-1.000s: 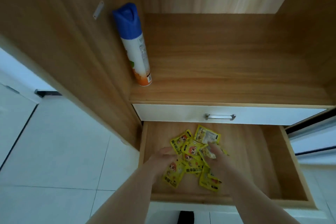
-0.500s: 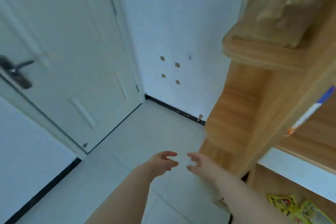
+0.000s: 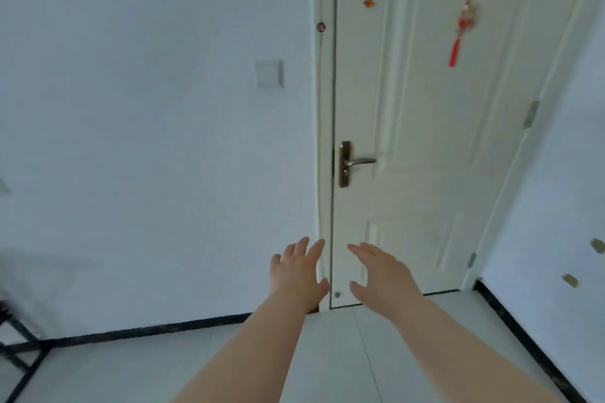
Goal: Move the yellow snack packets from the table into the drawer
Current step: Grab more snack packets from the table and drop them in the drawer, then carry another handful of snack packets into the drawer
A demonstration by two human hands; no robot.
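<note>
My left hand (image 3: 299, 268) and my right hand (image 3: 381, 271) are stretched out in front of me, side by side in mid-air, fingers straight and spread, holding nothing. They hover before a white door and the wall beside it. The yellow snack packets, the drawer and the table are all out of view.
A closed white door (image 3: 422, 127) with a metal lever handle (image 3: 355, 162) stands straight ahead, a red tassel ornament (image 3: 465, 16) hanging on it. A white wall with a light switch (image 3: 269, 73) is on the left. Dark frame bars (image 3: 19, 353) show at lower left on the tiled floor (image 3: 343, 353).
My view has swung left, away from the wooden cabinet and its open drawer of packets, to face the door. Both hands have left the drawer and now hang empty in the air.
</note>
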